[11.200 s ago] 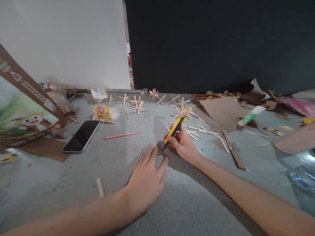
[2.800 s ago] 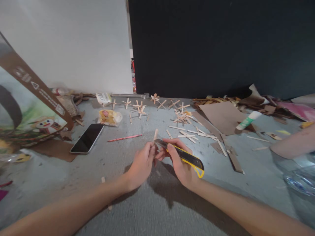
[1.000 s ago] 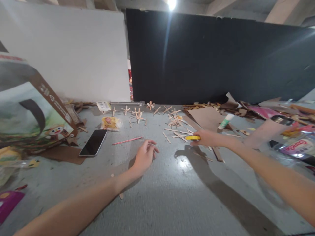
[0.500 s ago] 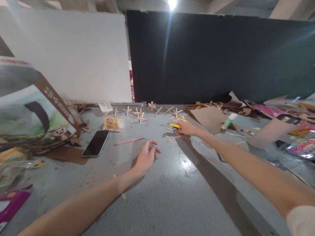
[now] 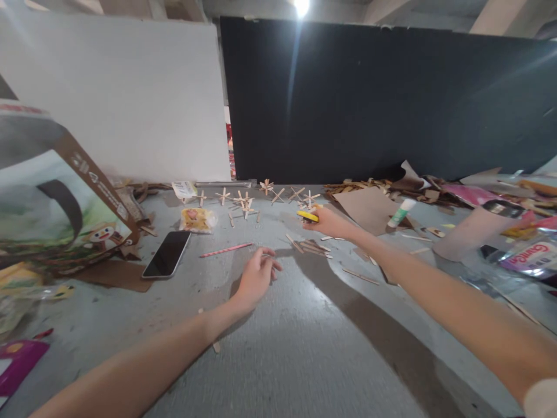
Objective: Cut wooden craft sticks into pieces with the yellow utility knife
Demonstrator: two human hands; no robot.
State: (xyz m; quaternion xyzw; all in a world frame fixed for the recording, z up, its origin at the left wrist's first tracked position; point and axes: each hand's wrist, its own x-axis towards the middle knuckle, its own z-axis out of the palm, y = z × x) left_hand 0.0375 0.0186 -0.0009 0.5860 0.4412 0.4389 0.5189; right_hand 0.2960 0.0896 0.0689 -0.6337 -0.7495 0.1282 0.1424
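Note:
My right hand (image 5: 324, 222) is closed round a small yellow object with a dark underside (image 5: 307, 216), whose kind I cannot make out. It is just beyond several loose wooden craft sticks (image 5: 314, 248). My left hand (image 5: 256, 274) rests near the middle of the grey table, fingers loosely bent and apart, holding nothing. Left of its fingertips lies a red-and-white striped pencil (image 5: 226, 250). Crossed and star-shaped stick pieces (image 5: 246, 203) are grouped at the back. One craft stick (image 5: 216, 347) is partly hidden under my left forearm.
A phone (image 5: 167, 254), a wrapped yellow snack (image 5: 198, 220) and a large printed bag (image 5: 65, 197) are on the left. Brown card (image 5: 363, 209), a glue stick (image 5: 401, 213) and a pale bottle (image 5: 474, 232) stand or lie right. Black and white boards (image 5: 348, 104) back the table.
My right hand has lifted slightly with the yellow object and moved back from the loose sticks, uncovering more of them. My left hand is nearly still. The view has shifted slightly.

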